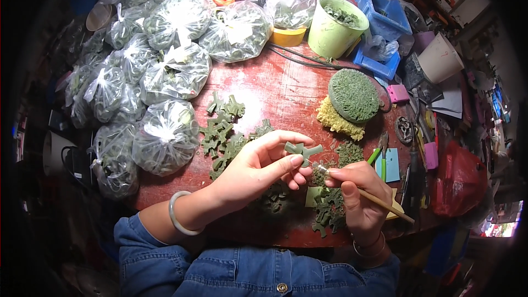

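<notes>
My left hand [250, 173] pinches a small green branched piece [302, 151] between thumb and fingers, above the near part of the table. A slim tool with a wooden handle [389, 206] and a metal end is gripped in my right hand [360, 201]. Its tip meets or almost meets the piece; the exact kind of tool is unclear. Similar green pieces [219, 132] lie loosely piled left of my hands. More dark green pieces [330, 215] and crumbs are under and between the hands, partly hidden by them.
Knotted clear bags [179, 71] of green pieces crowd the left. On the red table [269, 85] stand a light green bucket [330, 38], a round green pad [353, 95] on a yellow sponge-like pad [335, 121], and green-handled pliers [383, 157]. Blue baskets [385, 19] and a red bag [457, 179] are right.
</notes>
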`<state>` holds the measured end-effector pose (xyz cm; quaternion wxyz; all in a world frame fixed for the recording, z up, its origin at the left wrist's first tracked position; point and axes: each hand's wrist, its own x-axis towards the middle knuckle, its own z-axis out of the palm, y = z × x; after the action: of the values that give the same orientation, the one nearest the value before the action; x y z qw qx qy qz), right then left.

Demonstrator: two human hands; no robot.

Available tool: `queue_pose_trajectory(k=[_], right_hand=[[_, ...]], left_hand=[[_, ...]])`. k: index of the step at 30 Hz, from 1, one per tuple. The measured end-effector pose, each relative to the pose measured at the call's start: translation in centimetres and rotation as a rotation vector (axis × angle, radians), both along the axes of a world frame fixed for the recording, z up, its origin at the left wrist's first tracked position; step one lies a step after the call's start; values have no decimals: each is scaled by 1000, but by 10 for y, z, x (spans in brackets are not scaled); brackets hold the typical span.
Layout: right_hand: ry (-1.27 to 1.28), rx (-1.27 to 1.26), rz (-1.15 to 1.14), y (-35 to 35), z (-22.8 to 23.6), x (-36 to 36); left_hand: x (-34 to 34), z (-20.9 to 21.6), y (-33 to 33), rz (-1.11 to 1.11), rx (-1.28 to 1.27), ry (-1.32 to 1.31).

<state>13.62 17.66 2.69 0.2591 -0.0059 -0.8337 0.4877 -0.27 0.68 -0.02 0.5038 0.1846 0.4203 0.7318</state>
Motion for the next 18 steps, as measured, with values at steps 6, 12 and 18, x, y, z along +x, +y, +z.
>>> queue_pose_trajectory(k=[6,12,18], right_hand=[[-29,-41,-25,-1,0,2],[-28,-20,-12,-1,-2,1],[-23,-18,0,0,-1,2]], left_hand=[[-1,0,0,0,-10,-26],[1,-1,0,29,4,37],[2,0,0,35,-2,79]])
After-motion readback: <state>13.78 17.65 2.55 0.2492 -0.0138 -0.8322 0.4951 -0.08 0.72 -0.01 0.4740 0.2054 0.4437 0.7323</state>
